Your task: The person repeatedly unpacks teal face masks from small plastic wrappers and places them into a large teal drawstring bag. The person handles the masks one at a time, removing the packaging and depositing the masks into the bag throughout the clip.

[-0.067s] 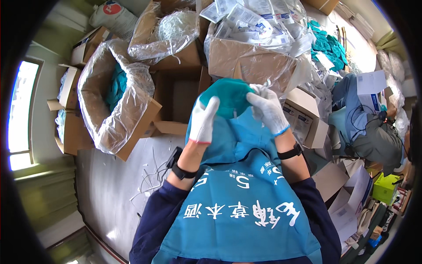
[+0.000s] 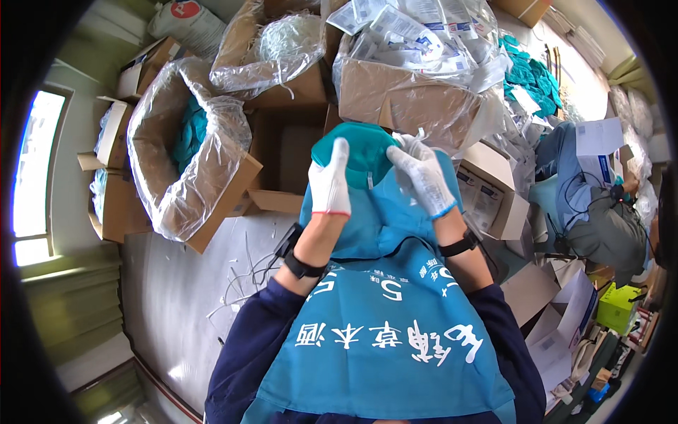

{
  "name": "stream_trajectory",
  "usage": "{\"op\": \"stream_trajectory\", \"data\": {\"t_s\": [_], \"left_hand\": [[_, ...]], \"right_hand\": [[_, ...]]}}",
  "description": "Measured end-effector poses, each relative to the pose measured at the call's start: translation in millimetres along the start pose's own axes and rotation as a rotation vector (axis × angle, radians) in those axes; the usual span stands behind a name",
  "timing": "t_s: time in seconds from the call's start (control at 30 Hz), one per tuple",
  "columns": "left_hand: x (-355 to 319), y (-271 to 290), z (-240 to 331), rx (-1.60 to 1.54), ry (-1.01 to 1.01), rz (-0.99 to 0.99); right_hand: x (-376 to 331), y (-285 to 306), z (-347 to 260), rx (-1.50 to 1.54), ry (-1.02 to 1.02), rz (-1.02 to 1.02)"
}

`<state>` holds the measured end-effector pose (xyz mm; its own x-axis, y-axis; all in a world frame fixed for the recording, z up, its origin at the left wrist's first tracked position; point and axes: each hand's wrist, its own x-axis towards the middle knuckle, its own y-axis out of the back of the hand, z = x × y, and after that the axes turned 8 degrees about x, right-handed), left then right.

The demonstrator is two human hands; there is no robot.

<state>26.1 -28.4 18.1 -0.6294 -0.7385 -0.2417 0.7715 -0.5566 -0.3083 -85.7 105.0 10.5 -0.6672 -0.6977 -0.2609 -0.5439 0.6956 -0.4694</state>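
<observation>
A rounded, dark teal fabric piece (image 2: 359, 145) with a small white tag is held up in front of my blue apron (image 2: 388, 304). My left hand (image 2: 330, 184), in a white knit glove with a red cuff, grips its left edge, thumb on the near face. At its right edge is my right hand (image 2: 424, 173), gloved in white with a blue cuff, its fingers pinching the fabric. The fingertips behind the piece are hidden. A small white bit shows above the right fingers; I cannot make out what it is.
At left, a plastic-lined carton (image 2: 229, 169) holds teal pieces. Beyond my hands stands a carton (image 2: 402, 92) heaped with printed packets. A teal pile (image 2: 533, 78) lies at far right. Another person (image 2: 600, 219) bends over at right beside an open white box (image 2: 491, 191).
Both hands and the teal piece have shifted slightly left. The right fingers sit a little differently on the fabric edge, and the small tag shows more clearly.
</observation>
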Motion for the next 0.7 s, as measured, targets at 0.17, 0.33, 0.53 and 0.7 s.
{"op": "stream_trajectory", "data": {"t_s": [0.17, 0.33, 0.53, 0.7], "left_hand": [[36.2, -2.6, -18.6, 0.153, -0.465, 0.177], [38.7, 11.7, -14.5, 0.236, -0.422, 0.238], [28.3, -9.7, -75.2, 0.389, -0.365, -0.068], [4.1, 2.3, -91.4, 0.61, -0.532, -0.235]], "right_hand": [[-13.1, -25.3, 47.5, 0.265, -0.282, -0.181], [-12.2, -23.9, 11.2, 0.878, -0.662, -0.566], [44.8, -3.5, 34.4, -0.579, 0.268, 0.119], [101.8, 44.4, 113.4, -0.884, 0.594, 0.558]]}}
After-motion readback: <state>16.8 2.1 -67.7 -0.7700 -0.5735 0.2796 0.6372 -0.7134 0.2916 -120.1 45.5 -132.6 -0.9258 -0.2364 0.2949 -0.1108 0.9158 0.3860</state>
